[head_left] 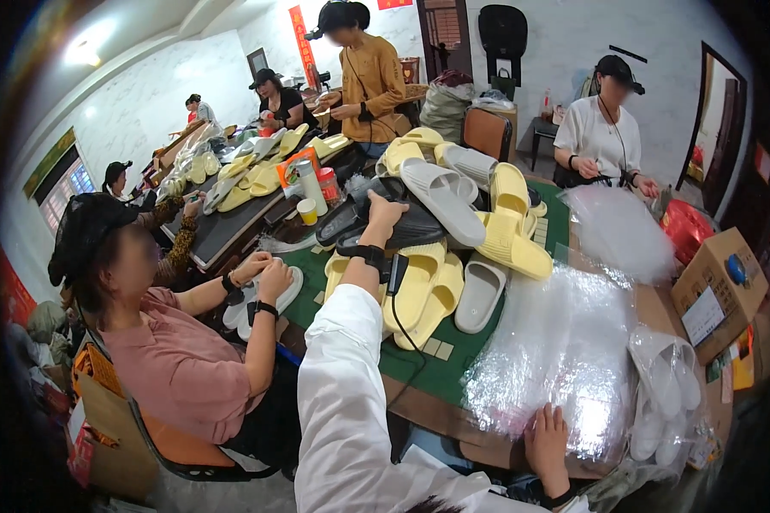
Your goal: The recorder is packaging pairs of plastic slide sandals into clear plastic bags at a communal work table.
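Over the green-topped desk (449,372), I have the left hand (387,214) at a black slipper (415,227), grip unclear; the right hand's (546,440) fingers lie loosely spread on clear plastic (530,350).

Shiny black slippers (412,229) lie close together toward the far edge of the table (441,416), partly hidden. Clear plastic bags (560,342), glossy and wrinkled, lie flat at its near edge.

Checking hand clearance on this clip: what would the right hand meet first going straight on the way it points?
The right hand would probably meet the shiny clear plastic just ahead; whether it already touches it is hard to tell.
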Available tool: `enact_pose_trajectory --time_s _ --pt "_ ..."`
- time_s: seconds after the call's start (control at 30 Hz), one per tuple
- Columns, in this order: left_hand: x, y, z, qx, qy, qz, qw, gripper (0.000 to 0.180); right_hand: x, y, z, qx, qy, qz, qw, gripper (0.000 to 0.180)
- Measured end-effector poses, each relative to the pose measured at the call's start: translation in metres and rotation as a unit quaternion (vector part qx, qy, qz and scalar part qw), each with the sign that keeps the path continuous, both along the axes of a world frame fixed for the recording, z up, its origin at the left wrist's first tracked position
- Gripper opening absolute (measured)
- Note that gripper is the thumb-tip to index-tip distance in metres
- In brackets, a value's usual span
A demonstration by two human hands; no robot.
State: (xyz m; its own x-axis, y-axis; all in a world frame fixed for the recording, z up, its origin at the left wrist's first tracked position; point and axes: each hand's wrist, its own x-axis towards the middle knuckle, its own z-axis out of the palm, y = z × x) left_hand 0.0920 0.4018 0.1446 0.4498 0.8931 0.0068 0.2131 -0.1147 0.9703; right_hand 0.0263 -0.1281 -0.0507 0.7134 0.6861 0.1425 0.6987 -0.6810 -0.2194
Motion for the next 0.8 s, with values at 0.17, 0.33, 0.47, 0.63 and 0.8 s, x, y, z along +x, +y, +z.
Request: enact_pose_trajectory --time_s 0.17,0.33,0.47,0.63,0.8 --pt "0.001 0.023 -0.004 -0.037 0.078 0.097 0.992 0.103 -0.002 0.004 0.004 -0.012 0.023 -0.013 1.000 0.050" --pt "0.003 0.032 -0.009 -0.099 0.019 0.097 0.990 0.115 -0.001 0.007 0.002 -0.016 0.002 -0.015 1.000 0.049" --pt "-0.003 0.040 -0.011 -0.187 -0.008 0.132 0.974 0.110 -0.004 0.010 0.005 -0.008 -0.005 -0.009 1.000 0.048" --pt "-0.012 0.022 -0.023 -0.107 -0.083 0.050 0.990 0.085 -0.003 0.009 0.004 -0.008 -0.012 -0.013 1.000 0.046" --pt "-0.011 0.021 -0.024 -0.015 -0.120 0.080 0.989 0.075 -0.004 0.008 -0.001 0.002 -0.038 -0.005 0.999 0.046"
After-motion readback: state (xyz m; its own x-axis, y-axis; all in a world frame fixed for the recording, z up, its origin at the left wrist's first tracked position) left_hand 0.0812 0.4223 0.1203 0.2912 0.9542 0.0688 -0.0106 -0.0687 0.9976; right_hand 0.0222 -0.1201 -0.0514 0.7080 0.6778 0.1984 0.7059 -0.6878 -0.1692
